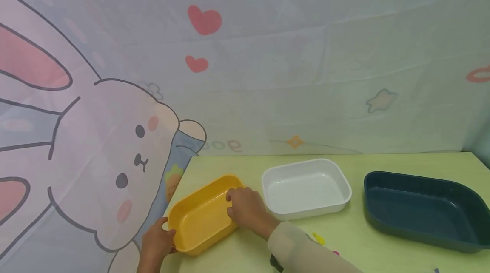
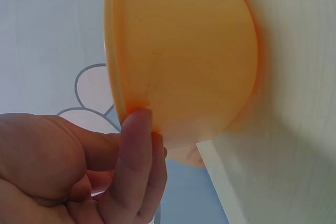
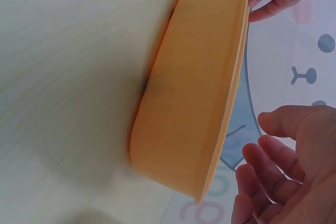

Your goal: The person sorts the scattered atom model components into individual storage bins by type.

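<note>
A yellow plastic tray [image 1: 206,217] sits at the table's left side, its long axis slanting. At its near left end my left hand [image 1: 158,239] pinches the rim; in the left wrist view, fingertips [image 2: 137,129] lie against the outer wall, with the thumb partly hidden behind them. Over the tray's right end is my right hand [image 1: 249,209]. The right wrist view shows this hand [image 3: 283,171] apart from the tray [image 3: 184,87], fingers loosely bent and holding nothing.
A white tray [image 1: 306,213] stands right of the yellow one, and a dark blue tray [image 1: 425,237] farther right. Small yellow [image 1: 318,238] and pink pieces [image 1: 336,253] lie near the right sleeve [image 1: 302,247]. A printed cloth [image 1: 268,115] hangs behind the table.
</note>
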`<action>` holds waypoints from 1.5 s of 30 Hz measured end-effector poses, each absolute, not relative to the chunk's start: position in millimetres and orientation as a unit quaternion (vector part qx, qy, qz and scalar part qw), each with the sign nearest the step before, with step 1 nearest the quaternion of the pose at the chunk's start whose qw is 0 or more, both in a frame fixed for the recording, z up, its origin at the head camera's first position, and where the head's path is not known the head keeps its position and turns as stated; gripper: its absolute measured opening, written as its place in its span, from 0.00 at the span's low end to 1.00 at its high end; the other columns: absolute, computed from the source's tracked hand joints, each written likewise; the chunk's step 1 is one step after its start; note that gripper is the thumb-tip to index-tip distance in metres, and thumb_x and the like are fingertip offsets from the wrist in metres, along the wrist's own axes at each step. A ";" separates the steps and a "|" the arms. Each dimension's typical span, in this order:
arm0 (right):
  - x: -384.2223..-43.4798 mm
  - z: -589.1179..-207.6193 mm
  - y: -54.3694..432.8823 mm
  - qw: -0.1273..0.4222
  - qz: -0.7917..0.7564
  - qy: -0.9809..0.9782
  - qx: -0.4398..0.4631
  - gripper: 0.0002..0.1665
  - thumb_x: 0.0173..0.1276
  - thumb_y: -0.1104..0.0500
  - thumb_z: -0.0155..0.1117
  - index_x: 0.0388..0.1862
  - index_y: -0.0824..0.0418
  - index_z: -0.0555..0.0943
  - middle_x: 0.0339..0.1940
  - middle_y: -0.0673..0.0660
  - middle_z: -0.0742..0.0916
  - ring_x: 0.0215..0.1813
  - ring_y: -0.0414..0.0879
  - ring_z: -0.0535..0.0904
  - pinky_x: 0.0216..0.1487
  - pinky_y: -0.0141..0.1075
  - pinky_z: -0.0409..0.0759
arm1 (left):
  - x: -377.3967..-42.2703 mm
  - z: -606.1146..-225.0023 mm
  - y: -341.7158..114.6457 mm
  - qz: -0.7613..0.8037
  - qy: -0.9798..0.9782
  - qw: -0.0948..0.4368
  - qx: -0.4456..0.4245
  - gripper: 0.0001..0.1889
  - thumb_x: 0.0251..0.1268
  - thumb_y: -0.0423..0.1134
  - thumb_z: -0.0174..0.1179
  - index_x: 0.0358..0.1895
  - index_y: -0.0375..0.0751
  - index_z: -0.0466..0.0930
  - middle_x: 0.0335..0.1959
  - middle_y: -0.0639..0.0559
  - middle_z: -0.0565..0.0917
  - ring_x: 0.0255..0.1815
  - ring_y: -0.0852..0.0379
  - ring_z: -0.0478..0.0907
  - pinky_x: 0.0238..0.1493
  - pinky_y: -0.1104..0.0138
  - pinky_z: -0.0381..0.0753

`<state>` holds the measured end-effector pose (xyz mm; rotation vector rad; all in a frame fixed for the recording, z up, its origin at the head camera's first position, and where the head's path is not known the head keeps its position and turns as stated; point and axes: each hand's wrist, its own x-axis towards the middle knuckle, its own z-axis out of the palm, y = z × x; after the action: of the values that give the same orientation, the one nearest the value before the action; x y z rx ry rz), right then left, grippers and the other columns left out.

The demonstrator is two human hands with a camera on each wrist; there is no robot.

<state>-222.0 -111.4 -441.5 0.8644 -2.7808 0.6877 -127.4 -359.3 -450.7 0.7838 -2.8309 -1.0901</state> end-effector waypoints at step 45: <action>-229.2 -448.3 -59.9 0.029 0.268 -0.925 0.266 0.13 0.54 0.60 0.67 0.40 0.54 0.88 0.34 0.50 0.89 0.35 0.45 0.83 0.32 0.36 0.79 | -134.6 -429.9 -342.4 -0.185 -0.955 0.006 0.232 0.28 0.70 0.40 0.57 0.63 0.19 0.70 0.53 0.23 0.82 0.60 0.22 0.74 0.62 0.38 0.75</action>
<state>-229.2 -59.9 -448.3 0.8219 -2.8550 0.8256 -134.6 -342.4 -429.9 0.7274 -2.9890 -0.5787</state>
